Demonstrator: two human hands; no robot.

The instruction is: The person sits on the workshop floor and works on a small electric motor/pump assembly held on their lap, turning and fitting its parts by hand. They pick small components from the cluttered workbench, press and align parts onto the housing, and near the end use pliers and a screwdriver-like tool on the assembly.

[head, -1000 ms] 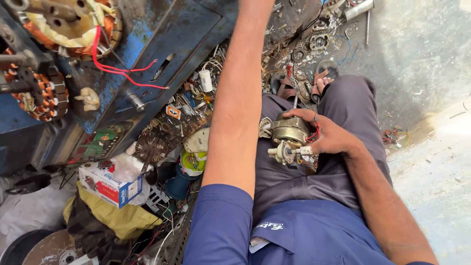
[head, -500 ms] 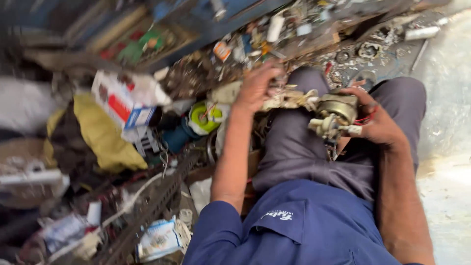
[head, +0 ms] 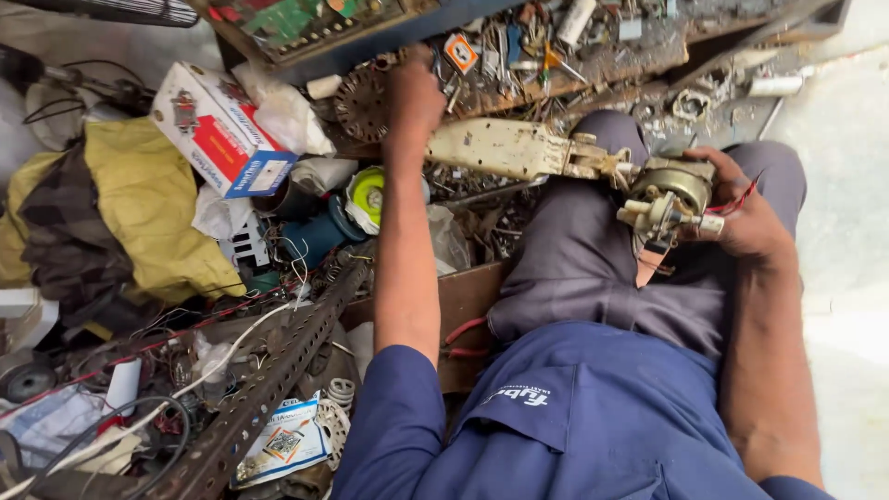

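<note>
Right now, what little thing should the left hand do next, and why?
Probably close on one small part in the tray and lift it out. The left hand is already stretched into that heap of screws and bits, though I cannot tell whether it holds anything yet. The right hand grips the motor on the lap, so it seems to wait for a piece.

At ten o'clock, a white, red and blue carton (head: 220,129) lies tilted on the clutter. At seven o'clock sits a crumpled white-and-blue printed packet (head: 283,444). At twelve, a small orange-and-white tag (head: 460,53).
</note>
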